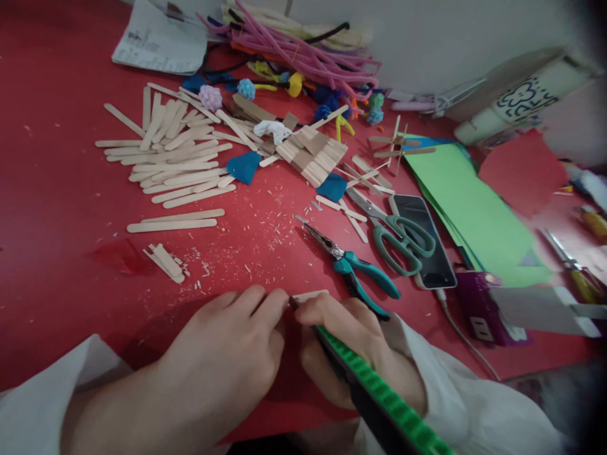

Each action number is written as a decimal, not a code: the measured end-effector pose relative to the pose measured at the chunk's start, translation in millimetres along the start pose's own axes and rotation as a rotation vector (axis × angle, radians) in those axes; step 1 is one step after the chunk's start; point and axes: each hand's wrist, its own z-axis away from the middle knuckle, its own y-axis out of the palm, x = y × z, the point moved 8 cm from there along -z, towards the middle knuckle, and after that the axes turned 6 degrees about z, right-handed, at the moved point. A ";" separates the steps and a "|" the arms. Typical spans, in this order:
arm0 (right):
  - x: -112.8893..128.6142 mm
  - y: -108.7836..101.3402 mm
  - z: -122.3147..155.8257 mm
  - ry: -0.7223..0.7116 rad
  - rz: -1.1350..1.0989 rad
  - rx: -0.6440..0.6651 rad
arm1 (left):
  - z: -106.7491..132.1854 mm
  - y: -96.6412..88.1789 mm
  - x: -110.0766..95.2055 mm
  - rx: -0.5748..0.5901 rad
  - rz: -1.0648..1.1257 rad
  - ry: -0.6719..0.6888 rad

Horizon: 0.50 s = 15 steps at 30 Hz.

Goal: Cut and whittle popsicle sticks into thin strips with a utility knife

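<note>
My right hand (pixel 351 341) is closed around a green and black utility knife (pixel 379 388), its handle slanting toward the lower right. The knife's dark tip is beside my left fingertips, over a wooden craft stick (pixel 310 295). Only one end of that stick shows past my fingers. My left hand (pixel 227 347) is closed and pressed down on the stick against the red table (pixel 57 253); its fingertips are partly hidden. Just beyond my right hand lie needle-nose pliers (pixel 351 265) with teal handles. Small cut stick pieces (pixel 165 262) and wood shavings are scattered ahead of my left hand.
A heap of craft sticks (pixel 175 151) lies at the left, near a joined stick panel (pixel 313 155). Green scissors (pixel 403 243) rest across a phone (pixel 422 221). Green paper (pixel 474 202) and a purple power adapter (pixel 478 303) are rightward; pink pipe cleaners (pixel 303 50) lie behind.
</note>
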 end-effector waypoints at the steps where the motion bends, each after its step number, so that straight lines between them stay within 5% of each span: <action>1: -4.4 -0.4 2.2 0.006 -0.002 -0.001 | -0.2 -0.7 0.0 -0.006 0.002 0.005; 6: -45.4 -20.1 8.0 0.227 -0.412 -0.239 | -0.6 0.1 3.0 0.005 -0.014 0.016; 9: -50.9 -34.0 5.8 0.194 -0.602 -0.404 | -4.5 4.8 13.7 0.078 0.042 -0.052; 15: -49.5 -34.1 -1.1 0.191 -0.604 -0.399 | -13.5 17.0 37.0 0.300 0.261 -0.318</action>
